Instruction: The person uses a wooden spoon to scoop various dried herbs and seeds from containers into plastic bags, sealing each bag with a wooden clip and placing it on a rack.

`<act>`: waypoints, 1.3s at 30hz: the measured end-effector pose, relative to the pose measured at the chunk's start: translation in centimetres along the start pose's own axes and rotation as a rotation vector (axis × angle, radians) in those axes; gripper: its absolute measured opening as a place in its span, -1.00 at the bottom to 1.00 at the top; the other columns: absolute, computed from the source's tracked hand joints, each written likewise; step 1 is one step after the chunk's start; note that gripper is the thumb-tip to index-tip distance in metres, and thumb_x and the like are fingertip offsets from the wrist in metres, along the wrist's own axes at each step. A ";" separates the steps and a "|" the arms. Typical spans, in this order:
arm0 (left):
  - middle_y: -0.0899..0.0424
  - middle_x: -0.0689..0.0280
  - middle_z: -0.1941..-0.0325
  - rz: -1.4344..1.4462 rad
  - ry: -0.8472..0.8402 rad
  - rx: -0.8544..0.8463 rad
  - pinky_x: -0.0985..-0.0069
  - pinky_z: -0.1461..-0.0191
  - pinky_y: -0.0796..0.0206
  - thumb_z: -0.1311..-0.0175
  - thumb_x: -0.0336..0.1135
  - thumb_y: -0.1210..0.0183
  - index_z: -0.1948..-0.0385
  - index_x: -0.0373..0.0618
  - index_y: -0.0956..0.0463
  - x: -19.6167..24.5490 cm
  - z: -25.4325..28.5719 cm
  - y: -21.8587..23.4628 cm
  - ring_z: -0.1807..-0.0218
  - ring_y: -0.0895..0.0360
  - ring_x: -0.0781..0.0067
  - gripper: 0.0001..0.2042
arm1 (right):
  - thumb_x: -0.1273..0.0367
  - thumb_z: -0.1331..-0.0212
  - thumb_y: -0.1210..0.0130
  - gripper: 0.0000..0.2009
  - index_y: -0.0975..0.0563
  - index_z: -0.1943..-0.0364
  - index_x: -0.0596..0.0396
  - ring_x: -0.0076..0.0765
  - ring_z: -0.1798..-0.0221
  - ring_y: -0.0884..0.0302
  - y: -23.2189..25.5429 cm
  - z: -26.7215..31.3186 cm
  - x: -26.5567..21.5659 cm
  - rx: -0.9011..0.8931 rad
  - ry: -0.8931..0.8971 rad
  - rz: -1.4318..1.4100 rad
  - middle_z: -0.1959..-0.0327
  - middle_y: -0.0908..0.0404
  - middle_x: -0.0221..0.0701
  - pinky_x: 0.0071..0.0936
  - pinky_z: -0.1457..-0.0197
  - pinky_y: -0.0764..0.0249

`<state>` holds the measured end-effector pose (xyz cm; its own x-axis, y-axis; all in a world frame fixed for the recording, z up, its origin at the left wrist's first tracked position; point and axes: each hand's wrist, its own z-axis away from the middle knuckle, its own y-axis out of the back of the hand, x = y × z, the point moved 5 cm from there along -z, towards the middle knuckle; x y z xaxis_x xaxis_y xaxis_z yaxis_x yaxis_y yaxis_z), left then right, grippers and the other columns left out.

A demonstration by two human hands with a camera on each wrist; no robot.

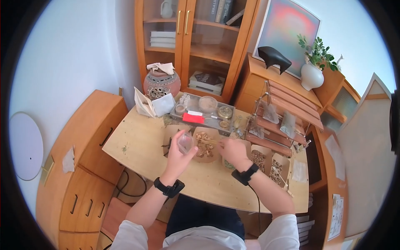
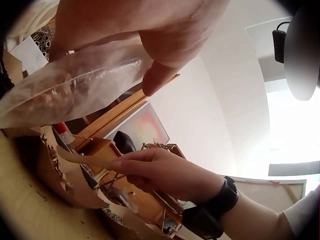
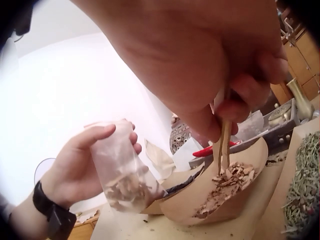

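Note:
My left hand [image 1: 177,157] holds a translucent pouch [image 3: 125,175] upright, with brown chips collected in its lower part. Thin wooden tongs [image 3: 223,147] are pinched in my right hand [image 1: 234,153], pointing down. Their tips reach into the shredded wood-like chips [image 3: 234,179] in a brown paper tray [image 3: 182,210]. In the left wrist view the pouch [image 2: 75,90] hangs beneath my left fingers, while the tongs [image 2: 82,159] extend toward the tray from the right. Left of this tray is another paper tray with dark sticks [image 3: 182,185].
More paper trays line the right, one with green dried herbs [image 3: 304,185], others with brown bits [image 1: 258,159]. Behind them stand a grey tray [image 1: 175,116] with jars and a red item [image 1: 193,118], and a wooden rack [image 1: 273,137] with bags. A patterned pot [image 1: 161,84] stands back left.

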<state>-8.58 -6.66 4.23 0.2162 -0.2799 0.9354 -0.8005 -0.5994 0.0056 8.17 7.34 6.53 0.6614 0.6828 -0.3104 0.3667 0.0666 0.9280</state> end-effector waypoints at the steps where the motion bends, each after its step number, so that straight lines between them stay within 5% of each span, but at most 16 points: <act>1: -0.46 0.18 -0.16 0.013 0.013 -0.007 0.37 -0.30 -0.25 -0.15 -0.38 -0.35 -0.31 -0.17 -0.22 0.0 0.0 0.1 -0.21 -0.41 0.35 -0.33 | 0.19 -0.17 -0.11 -0.76 -0.68 0.35 0.03 0.00 0.30 -0.68 -0.1 -0.1 -0.6 -0.014 -0.001 0.034 0.44 -0.68 -0.16 -0.12 0.23 -0.60; 10: -0.45 0.15 -0.19 0.044 0.035 -0.024 0.37 -0.32 -0.24 -0.15 -0.36 -0.36 -0.31 -0.18 -0.21 0.2 0.0 -0.2 -0.24 -0.41 0.32 -0.32 | 0.22 -0.15 -0.11 -0.74 -0.69 0.48 0.08 -0.01 0.37 -0.70 -1.6 -1.2 -1.8 0.007 -0.024 0.154 0.47 -0.69 -0.14 -0.15 0.28 -0.61; 16: -0.45 0.15 -0.17 0.011 0.030 -0.031 0.37 -0.31 -0.25 -0.16 -0.37 -0.36 -0.31 -0.16 -0.21 0.5 0.0 -0.1 -0.22 -0.42 0.32 -0.32 | 0.18 -0.21 -0.08 -0.76 -0.68 0.34 -0.02 0.00 0.25 -0.67 -1.9 -1.0 0.0 -0.069 -0.110 0.153 0.42 -0.68 -0.19 -0.11 0.19 -0.58; 22: -0.46 0.13 -0.16 0.003 0.037 -0.039 0.35 -0.31 -0.25 -0.16 -0.31 -0.36 -0.31 -0.16 -0.22 0.5 -0.2 -0.2 -0.21 -0.42 0.29 -0.32 | 0.17 -0.21 -0.11 -0.75 -0.71 0.20 -0.07 0.02 0.17 -0.66 2.4 -0.3 1.2 0.024 -0.082 -0.212 0.28 -0.71 -0.19 -0.17 0.12 -0.57; 27: -0.45 0.13 -0.17 -0.069 0.005 -0.038 0.34 -0.32 -0.23 -0.15 -0.31 -0.36 -0.30 -0.18 -0.22 0.7 -0.4 -0.4 -0.22 -0.41 0.28 -0.32 | 0.17 -0.23 -0.20 -0.67 -0.67 0.09 0.14 -0.31 0.32 -0.63 6.9 0.7 -1.0 -0.058 -0.026 -0.562 0.37 -0.69 -0.20 -0.41 0.16 -0.50; 33: -0.42 0.15 -0.21 0.013 -0.040 -0.071 0.36 -0.36 -0.19 -0.15 -0.38 -0.35 -0.31 -0.20 -0.19 0.2 -0.5 -1.4 -0.26 -0.38 0.32 -0.32 | 0.17 -0.22 -0.22 -0.67 -0.67 0.12 0.15 -0.22 0.25 -0.67 7.8 2.5 -3.7 -0.157 0.071 -0.544 0.30 -0.71 -0.15 -0.40 0.11 -0.52; 39: -0.45 0.15 -0.19 -0.051 0.003 -0.045 0.36 -0.34 -0.22 -0.14 -0.40 -0.35 -0.31 -0.19 -0.20 0.9 -0.2 -0.6 -0.25 -0.40 0.30 -0.32 | 0.14 -0.18 -0.22 -0.65 -0.68 0.12 0.11 -0.06 0.19 -0.68 9.6 2.1 -3.0 -0.149 -0.021 -0.507 0.26 -0.70 -0.10 -0.31 0.08 -0.53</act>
<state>-8.04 -6.41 5.09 0.2555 -0.2474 0.9346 -0.8126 -0.5787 0.0690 11.05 4.44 15.90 0.4389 0.5236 -0.7302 0.5476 0.4884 0.6794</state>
